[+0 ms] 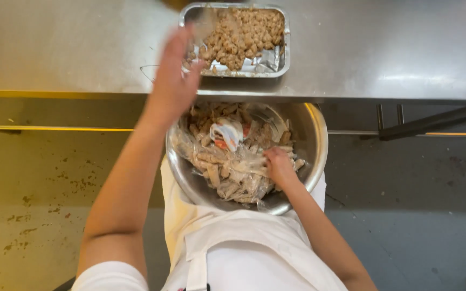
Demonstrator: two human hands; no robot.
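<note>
I keep the round stainless steel mixing bowl (313, 141) tucked against my white apron (244, 248), just under the edge of the steel tabletop (82, 48), so both hands reach it easily. My right hand (279, 166) is curled down into the pale coated meat strips (217, 164) and crumpled clear plastic wrap (246, 180) inside it. My left hand (175, 75) is raised, fingers loosely spread, beside the rectangular foil tray of browned coated pieces (244, 35); whether it pinches anything I cannot tell. Nothing blocks the tray.
</note>
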